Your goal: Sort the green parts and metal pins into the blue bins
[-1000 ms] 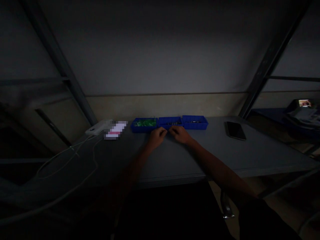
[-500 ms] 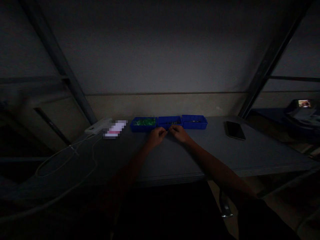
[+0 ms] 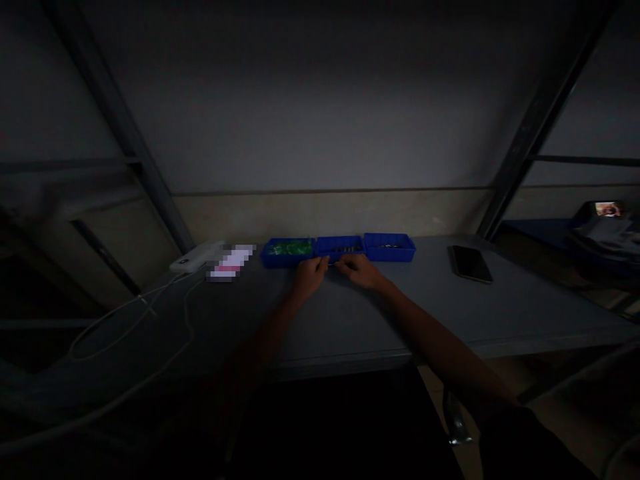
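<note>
My left hand and my right hand are close together over the table, just in front of the middle blue bin. Both are closed, fingertips pinched around something small and thin that spans the gap between them; it is too small and dark to name. Small dark and metallic parts lie in the middle bin. To its left, a blue bin holds green material with a plastic sheen. The right-hand blue bin has a few small shiny pieces in it.
A black phone lies to the right on the grey table. On the left are a white power strip, a blurred-out bright rectangle and loose white cables. Metal frame posts and a wall stand behind.
My hands have drawn slightly apart, the left turning a little, and a thin piece shows between the fingertips. The whole view has shifted slightly; the bins stay in place.
</note>
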### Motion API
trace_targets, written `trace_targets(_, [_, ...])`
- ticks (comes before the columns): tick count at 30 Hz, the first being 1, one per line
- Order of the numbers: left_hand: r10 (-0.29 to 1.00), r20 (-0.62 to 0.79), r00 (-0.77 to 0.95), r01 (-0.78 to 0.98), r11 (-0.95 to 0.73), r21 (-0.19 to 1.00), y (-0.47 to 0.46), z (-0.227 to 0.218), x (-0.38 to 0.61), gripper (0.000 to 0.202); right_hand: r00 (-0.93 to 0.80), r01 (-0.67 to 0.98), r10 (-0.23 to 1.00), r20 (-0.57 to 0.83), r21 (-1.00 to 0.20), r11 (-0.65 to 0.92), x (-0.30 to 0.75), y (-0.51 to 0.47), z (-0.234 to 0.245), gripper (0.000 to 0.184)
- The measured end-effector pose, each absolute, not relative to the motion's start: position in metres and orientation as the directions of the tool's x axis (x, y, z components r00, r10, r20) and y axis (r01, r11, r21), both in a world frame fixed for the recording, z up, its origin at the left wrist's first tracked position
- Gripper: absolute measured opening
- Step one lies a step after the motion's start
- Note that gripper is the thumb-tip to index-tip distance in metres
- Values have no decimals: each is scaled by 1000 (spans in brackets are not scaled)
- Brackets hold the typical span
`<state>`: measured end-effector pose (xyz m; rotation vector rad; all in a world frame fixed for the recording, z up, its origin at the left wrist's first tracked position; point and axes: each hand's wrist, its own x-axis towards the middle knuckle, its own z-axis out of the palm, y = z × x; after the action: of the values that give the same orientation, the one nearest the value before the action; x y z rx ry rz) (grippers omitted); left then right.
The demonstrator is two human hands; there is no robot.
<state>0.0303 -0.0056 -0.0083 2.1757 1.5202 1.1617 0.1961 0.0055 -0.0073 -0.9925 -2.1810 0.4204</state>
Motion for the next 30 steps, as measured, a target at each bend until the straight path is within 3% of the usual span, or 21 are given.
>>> trace_targets(5, [886,443,135,679,-408,610,-5,-11,31,50,-426,664,760,491,-401,631,200,6,4,33])
trace_targets(7, [888,430,164,680,-417,603,-5,-13,31,50,-287,769,809,513,-380,514,212,11,10,37])
trace_targets(11, [880,392,268,698,-458,551,-4,-15,33,42,127,890,861,493,-440,120,250,21,12,47])
trace_targets(14, [865,357,352,702,-497,511,-4,-18,35,35,261,899,894,365,-429,-87,271,29,6,62])
trace_targets(19, [843,385,375,730,-525,437,-7,-20,36,26,216,891,965,148,-434,-133,268,34,-1,62])
trace_targets(22, [785,514,346,730,-569,378,-8,-18,44,18,350,844,929,120,-470,-257,268,33,0,68])
trace_targets(24, [756,554,349,745,-582,325,-6,-16,56,25,460,796,879,124,-496,-347,277,32,-1,67])
trace_targets(27, [771,526,359,787,-553,274,3,-16,81,41,552,730,825,123,-549,-407,297,31,-5,62])
trace_targets(30, [830,483,280,848,-450,281,13,-19,100,42,565,686,814,133,-624,-374,312,30,-10,64])
